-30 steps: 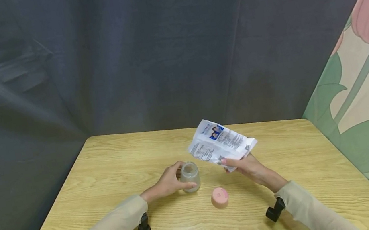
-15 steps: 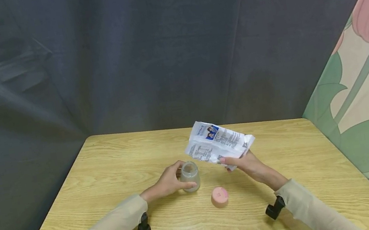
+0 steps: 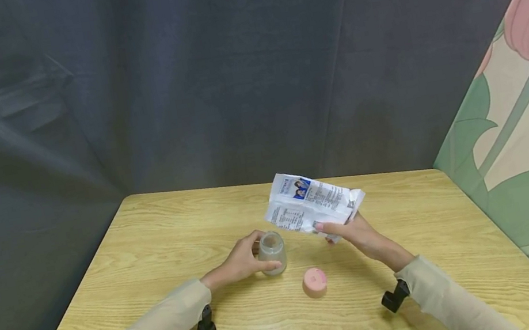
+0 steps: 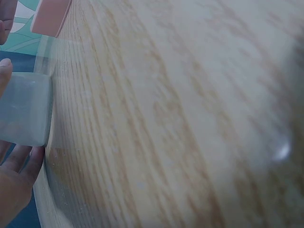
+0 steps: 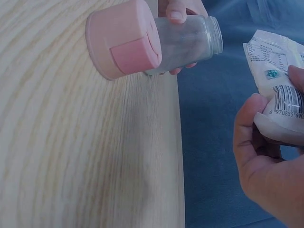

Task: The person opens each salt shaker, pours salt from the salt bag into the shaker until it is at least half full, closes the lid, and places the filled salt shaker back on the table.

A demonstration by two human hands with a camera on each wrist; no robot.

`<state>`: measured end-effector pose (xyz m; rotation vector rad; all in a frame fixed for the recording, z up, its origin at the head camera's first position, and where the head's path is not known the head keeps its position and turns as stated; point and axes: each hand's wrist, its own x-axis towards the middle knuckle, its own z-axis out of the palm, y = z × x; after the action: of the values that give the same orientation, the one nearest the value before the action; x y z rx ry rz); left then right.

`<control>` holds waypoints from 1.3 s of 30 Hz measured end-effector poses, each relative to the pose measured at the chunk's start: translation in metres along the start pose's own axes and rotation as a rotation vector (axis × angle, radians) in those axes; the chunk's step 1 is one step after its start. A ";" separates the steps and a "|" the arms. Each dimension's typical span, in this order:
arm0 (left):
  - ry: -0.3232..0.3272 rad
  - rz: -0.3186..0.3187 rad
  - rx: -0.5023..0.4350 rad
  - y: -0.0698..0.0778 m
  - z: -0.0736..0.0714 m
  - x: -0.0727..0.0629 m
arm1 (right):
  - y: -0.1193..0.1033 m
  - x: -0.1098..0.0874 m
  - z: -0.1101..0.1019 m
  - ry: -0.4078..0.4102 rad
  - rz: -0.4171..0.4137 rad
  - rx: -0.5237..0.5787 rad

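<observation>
My left hand grips a small clear glass jar that stands upright on the table with its mouth uncovered. In the left wrist view the thumb and fingers lie on either side of the jar. My right hand holds a white printed packet up beside the jar, tilted, thumb on its near face. The right wrist view shows the packet's barcode end between thumb and fingers. A pink lid rests on the table between the hands, nearer to me than the jar.
The pale wooden table ends at a dark curtain behind it. To the right stands a wall with a painted flower. Each wrist wears a small black camera.
The packet has shifted slightly left and turned a little in my right hand. The left hand, jar and pink lid have stayed in place.
</observation>
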<state>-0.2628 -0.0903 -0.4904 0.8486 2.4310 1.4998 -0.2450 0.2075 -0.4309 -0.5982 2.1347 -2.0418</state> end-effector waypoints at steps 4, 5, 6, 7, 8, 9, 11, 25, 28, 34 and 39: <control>-0.001 0.005 -0.002 -0.001 0.000 0.000 | -0.003 0.000 0.001 -0.005 -0.014 -0.030; 0.000 0.005 -0.005 -0.001 0.000 0.000 | -0.003 0.000 0.001 -0.010 -0.023 -0.036; 0.000 0.004 -0.006 -0.001 0.000 0.000 | -0.004 0.000 0.001 -0.014 -0.031 -0.039; 0.000 0.005 -0.006 -0.001 0.000 0.000 | -0.004 0.001 0.001 -0.017 -0.040 -0.044; -0.001 0.004 -0.007 0.000 0.000 0.000 | -0.004 0.001 0.001 -0.020 -0.048 -0.049; -0.002 0.003 -0.005 0.000 0.000 0.000 | -0.004 0.001 0.001 -0.024 -0.054 -0.053; -0.003 0.008 0.000 0.000 -0.001 -0.001 | -0.004 0.001 0.000 -0.033 -0.065 -0.061; 0.001 -0.007 0.003 0.002 0.000 -0.002 | -0.004 0.002 -0.001 -0.072 -0.091 -0.107; -0.002 -0.008 0.007 0.002 0.000 -0.002 | -0.004 0.002 -0.001 -0.076 -0.099 -0.112; 0.002 -0.010 0.001 0.001 0.000 -0.002 | -0.006 0.003 0.000 -0.086 -0.107 -0.119; 0.001 -0.002 -0.007 0.000 0.000 -0.001 | -0.007 0.005 0.001 -0.096 -0.121 -0.118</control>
<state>-0.2622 -0.0905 -0.4904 0.8444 2.4251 1.5072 -0.2475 0.2047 -0.4228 -0.8429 2.2253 -1.9111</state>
